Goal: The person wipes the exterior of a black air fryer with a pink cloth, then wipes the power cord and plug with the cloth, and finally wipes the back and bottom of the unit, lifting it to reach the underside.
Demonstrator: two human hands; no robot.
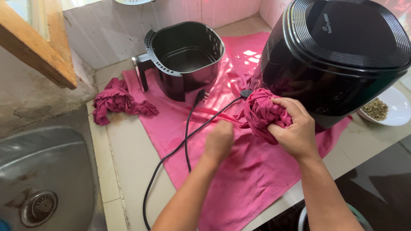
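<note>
— On the counter's right edge, what is gripped?
— One bunched pink rag (262, 113) is clutched in the right hand (295, 130), fingers curled tight, pressed against one black air fryer (338, 55).
— And elsewhere?
— The left hand (219, 141) is loosely fisted over one spread pink cloth (239, 171). One basket (184, 57), one cord (180, 147) and a second rag (115, 100) are seen.

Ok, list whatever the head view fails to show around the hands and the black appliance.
- Left hand: blurred, grip unreadable.
- Right hand: its fingers are buried in the pink rag.
- Black appliance: cut off by the top and right edges.
- Power cord: runs off the bottom edge.
- White dish: contents too small to identify.
</note>
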